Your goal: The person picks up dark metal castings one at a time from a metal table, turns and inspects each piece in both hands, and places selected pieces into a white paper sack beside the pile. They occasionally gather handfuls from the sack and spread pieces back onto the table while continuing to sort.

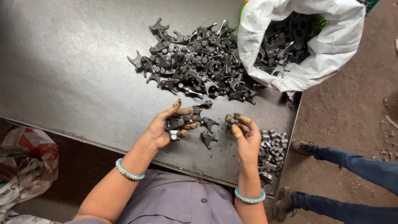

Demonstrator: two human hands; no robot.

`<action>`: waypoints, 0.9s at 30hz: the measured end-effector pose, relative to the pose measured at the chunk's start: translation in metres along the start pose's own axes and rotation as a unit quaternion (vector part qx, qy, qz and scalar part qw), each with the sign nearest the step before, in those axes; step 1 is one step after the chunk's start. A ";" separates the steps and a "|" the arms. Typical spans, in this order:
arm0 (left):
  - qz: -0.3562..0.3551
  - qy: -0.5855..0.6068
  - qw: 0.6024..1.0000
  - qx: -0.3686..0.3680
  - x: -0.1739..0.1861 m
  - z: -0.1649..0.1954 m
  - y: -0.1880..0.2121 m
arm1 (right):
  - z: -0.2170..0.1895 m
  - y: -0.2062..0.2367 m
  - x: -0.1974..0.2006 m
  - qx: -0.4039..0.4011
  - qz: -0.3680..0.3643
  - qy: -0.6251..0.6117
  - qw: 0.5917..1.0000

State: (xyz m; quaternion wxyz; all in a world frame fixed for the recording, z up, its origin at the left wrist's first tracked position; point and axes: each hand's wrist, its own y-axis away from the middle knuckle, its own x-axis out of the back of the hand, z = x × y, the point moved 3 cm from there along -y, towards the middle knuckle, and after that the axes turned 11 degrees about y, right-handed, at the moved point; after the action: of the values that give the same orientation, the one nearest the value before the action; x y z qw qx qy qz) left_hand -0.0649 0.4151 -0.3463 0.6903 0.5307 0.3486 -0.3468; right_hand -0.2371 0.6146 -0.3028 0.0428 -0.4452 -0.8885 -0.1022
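White woven sack (331, 54), top rolled open, sits at the far right corner of the steel table (66, 74); it's full of dark forked metal castings (286, 45). A big loose pile of the same castings (199, 62) lies on the table just left of the sack. Smaller heap of lighter grey parts (271, 149) at the table's near right edge.

Left hand (163, 126) curled around several castings (180, 122), fingers closed on them. Right hand (246, 139) pinches one small casting (230, 120) betw. thumb and fingertips, just beside the left. Two loose castings (208, 135) on the table betw. the hands.

Crumpled red-and-white printed bag (25, 161) on the floor, lower left. Another person's legs in jeans and shoes (344, 182) at right.
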 end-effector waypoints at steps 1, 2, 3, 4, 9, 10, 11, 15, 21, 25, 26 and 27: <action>0.004 -0.009 1.000 0.009 -0.002 -0.005 -0.001 | -0.001 0.002 -0.002 -0.023 -0.011 -0.076 0.997; -0.010 -0.006 1.000 0.025 -0.005 -0.012 -0.002 | -0.005 0.004 -0.006 -0.008 -0.030 -0.077 0.997; -0.025 -0.003 0.999 0.041 -0.008 -0.019 -0.004 | -0.010 0.004 -0.012 0.008 -0.051 -0.078 0.996; -0.039 0.001 0.998 0.055 -0.009 -0.026 -0.005 | -0.015 0.005 -0.020 0.023 -0.073 -0.080 0.994; -0.027 0.049 0.998 0.028 -0.003 -0.031 -0.010 | -0.040 0.000 -0.047 0.162 -0.021 0.325 0.932; -0.022 0.062 0.998 0.012 0.000 -0.026 -0.010 | -0.041 0.000 -0.052 0.172 -0.022 0.390 0.904; -0.002 0.051 0.999 -0.007 0.004 -0.020 -0.010 | -0.040 -0.002 -0.059 0.180 -0.021 0.401 0.898; 0.051 -0.006 0.997 -0.056 0.012 0.004 -0.005 | -0.023 -0.006 -0.072 0.197 -0.016 0.440 0.876; 0.037 -0.046 0.998 -0.008 0.008 -0.002 -0.004 | 0.017 -0.021 -0.036 0.083 -0.065 0.085 0.991; 0.020 -0.041 0.999 -0.002 0.005 -0.023 -0.012 | 0.033 -0.017 -0.004 -0.083 -0.119 -0.296 0.944; 0.017 -0.040 0.999 -0.006 0.005 -0.028 -0.014 | 0.034 -0.015 0.000 -0.100 -0.116 -0.300 0.941; 0.015 -0.039 0.999 -0.010 0.005 -0.033 -0.015 | 0.033 -0.013 0.003 -0.117 -0.114 -0.305 0.938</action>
State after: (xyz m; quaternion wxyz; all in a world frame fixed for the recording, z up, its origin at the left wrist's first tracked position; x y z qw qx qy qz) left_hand -0.0793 0.4440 -0.3641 0.7139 0.5148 0.3167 -0.3536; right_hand -0.2486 0.6169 -0.3365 -0.2948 -0.3524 -0.8855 -0.0687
